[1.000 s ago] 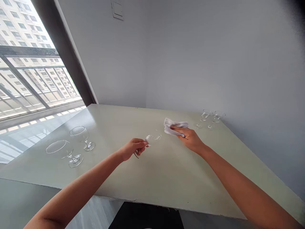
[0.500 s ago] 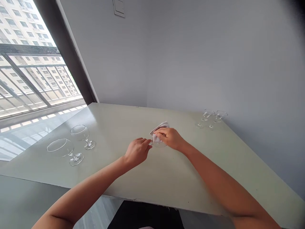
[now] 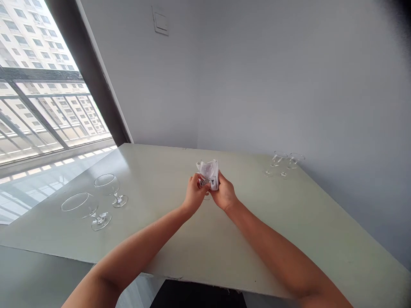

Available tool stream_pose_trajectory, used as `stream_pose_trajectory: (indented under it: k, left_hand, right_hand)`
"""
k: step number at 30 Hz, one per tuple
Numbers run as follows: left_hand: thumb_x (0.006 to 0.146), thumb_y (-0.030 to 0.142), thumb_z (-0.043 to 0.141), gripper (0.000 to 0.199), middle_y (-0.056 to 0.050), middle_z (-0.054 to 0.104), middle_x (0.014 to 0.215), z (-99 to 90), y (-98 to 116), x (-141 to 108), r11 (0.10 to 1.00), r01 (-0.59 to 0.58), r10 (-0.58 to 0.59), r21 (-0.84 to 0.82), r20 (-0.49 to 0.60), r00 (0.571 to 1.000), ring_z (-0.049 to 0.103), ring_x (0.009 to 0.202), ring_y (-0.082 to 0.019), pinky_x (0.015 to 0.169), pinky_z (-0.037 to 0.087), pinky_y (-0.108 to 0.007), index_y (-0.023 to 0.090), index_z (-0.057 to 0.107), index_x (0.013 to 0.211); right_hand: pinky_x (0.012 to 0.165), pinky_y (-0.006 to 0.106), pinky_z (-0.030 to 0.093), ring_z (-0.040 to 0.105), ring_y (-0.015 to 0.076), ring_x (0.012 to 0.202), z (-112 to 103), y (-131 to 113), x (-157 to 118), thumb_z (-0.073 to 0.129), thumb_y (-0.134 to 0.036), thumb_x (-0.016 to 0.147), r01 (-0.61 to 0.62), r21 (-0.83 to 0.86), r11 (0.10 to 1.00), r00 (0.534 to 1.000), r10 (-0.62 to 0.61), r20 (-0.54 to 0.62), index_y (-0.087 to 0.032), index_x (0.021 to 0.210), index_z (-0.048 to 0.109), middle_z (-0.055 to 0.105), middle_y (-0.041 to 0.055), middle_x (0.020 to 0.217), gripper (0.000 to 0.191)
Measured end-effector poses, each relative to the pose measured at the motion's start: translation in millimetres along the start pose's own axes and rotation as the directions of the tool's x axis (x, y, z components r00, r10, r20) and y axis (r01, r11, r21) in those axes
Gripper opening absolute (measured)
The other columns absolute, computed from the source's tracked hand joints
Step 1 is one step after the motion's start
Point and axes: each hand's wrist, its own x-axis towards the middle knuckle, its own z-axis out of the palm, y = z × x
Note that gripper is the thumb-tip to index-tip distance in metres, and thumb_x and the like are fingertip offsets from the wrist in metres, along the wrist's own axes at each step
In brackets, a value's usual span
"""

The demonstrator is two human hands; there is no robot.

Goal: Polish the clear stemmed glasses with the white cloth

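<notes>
At the centre of the frame, the left hand [image 3: 193, 193] pinches the stem of a small clear stemmed glass [image 3: 206, 173], while the right hand [image 3: 224, 193] clamps a white cloth [image 3: 214, 176] around its bowl, above the pale green table [image 3: 224, 239]

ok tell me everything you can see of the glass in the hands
The glass is small, clear and stemmed, and looks like plain glass. It is held up off the table, near its middle, with the bowl uppermost. A white cloth wraps the bowl's right side. The right hand holds the cloth against it; the left hand pinches low down, about the stem. The foot is mostly hidden behind the fingers. It looks empty.
</notes>
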Motion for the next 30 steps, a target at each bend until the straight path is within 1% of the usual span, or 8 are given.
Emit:
stream_pose_trajectory:
  k: [4, 8, 11, 15, 21, 25, 28, 30]
  left_hand:
    - [0.060, 0.027, 0.064, 0.018, 0.003, 0.047, 0.063, -1.0, -9, 9, 0.993, 0.114, -0.115, 0.033, 0.049, 0.992, 0.048, 0.059, -0.010, 0.057, 0.038, -0.022, 0.018, 0.050, 0.068]
    - [0.060, 0.026, 0.061, 0.014, 0.003, 0.049, 0.062, -6.4, -15, 12, 0.977, 0.204, -0.210, 0.062, 0.096, 0.973, 0.046, 0.059, -0.010, 0.058, 0.035, -0.023, 0.017, 0.051, 0.063]
    - [0.062, 0.027, 0.059, 0.014, 0.002, 0.047, 0.059, -10.2, -13, 11, 0.956, 0.294, -0.287, -0.006, 0.197, 0.938, 0.044, 0.055, -0.009, 0.056, 0.035, -0.024, 0.016, 0.051, 0.066]
    - [0.065, 0.029, 0.060, 0.019, 0.000, 0.049, 0.069, -16.7, -7, 8, 0.921, 0.377, -0.316, -0.096, 0.379, 0.870, 0.048, 0.064, -0.010, 0.057, 0.038, -0.023, 0.015, 0.052, 0.077]
    - [0.061, 0.041, 0.070, 0.053, -0.007, 0.051, 0.105, -21.3, -1, 8, 0.955, 0.256, -0.245, -0.148, 0.092, 0.965, 0.053, 0.080, -0.013, 0.064, 0.041, -0.023, 0.020, 0.048, 0.104]
    - [0.062, 0.041, 0.071, 0.050, -0.011, 0.054, 0.111, -22.3, 1, 8, 0.921, 0.245, -0.215, -0.304, 0.128, 0.968, 0.056, 0.091, -0.018, 0.071, 0.043, -0.028, 0.019, 0.046, 0.099]
    - [0.060, 0.034, 0.074, 0.052, -0.012, 0.057, 0.107, -21.4, 4, 5, 0.912, 0.232, -0.192, -0.339, 0.147, 0.970, 0.057, 0.094, -0.020, 0.076, 0.044, -0.032, 0.019, 0.043, 0.099]
    - [0.058, 0.031, 0.075, 0.057, -0.012, 0.056, 0.109, -19.2, 5, 2, 0.916, 0.205, -0.188, -0.344, 0.083, 0.979, 0.057, 0.095, -0.020, 0.077, 0.045, -0.032, 0.019, 0.041, 0.102]
  right_hand:
    - [0.065, 0.027, 0.043, 0.054, 0.0142, 0.070, -13, 7, -1, 0.052, -0.046, 0.077, 0.157, -0.299, 0.941, 0.985, -0.129, 0.113, -0.021, 0.070, 0.060, 0.058, -0.0008, 0.069, 0.028]
    - [0.083, 0.030, 0.039, 0.052, 0.0175, 0.095, -16, 4, -1, 0.043, -0.049, 0.083, 0.342, -0.582, 0.738, 0.929, -0.173, 0.328, -0.025, 0.099, 0.060, 0.060, 0.0017, 0.094, 0.034]
    - [0.075, 0.029, 0.040, 0.053, 0.0164, 0.086, -16, -1, -3, 0.034, -0.050, 0.086, 0.382, -0.681, 0.625, 0.908, -0.117, 0.402, -0.025, 0.107, 0.055, 0.058, 0.0012, 0.088, 0.038]
    - [0.060, 0.025, 0.037, 0.047, 0.0131, 0.064, -19, -5, -2, 0.031, -0.051, 0.087, 0.394, -0.732, 0.556, 0.906, -0.104, 0.409, -0.021, 0.090, 0.055, 0.052, -0.0019, 0.067, 0.039]
    - [0.049, 0.022, 0.027, 0.034, 0.0093, 0.054, -22, -3, 3, 0.045, -0.059, 0.077, 0.188, -0.689, 0.700, 0.966, -0.003, 0.260, -0.017, 0.068, 0.051, 0.042, -0.0036, 0.059, 0.043]
    - [0.053, 0.023, 0.032, 0.042, 0.0104, 0.058, -24, -4, 1, 0.059, -0.055, 0.069, -0.048, -0.571, 0.820, 0.890, 0.295, 0.348, -0.014, 0.078, 0.058, 0.050, -0.0006, 0.066, 0.041]
    - [0.058, 0.025, 0.036, 0.048, 0.0136, 0.066, -25, 1, -1, 0.065, -0.045, 0.067, -0.038, -0.638, 0.769, 0.834, 0.376, 0.404, -0.015, 0.086, 0.059, 0.056, 0.0016, 0.074, 0.037]
    - [0.060, 0.026, 0.036, 0.050, 0.0148, 0.067, -25, 7, -2, 0.062, -0.039, 0.071, 0.120, -0.763, 0.635, 0.887, 0.278, 0.370, -0.017, 0.088, 0.058, 0.058, 0.0012, 0.074, 0.029]
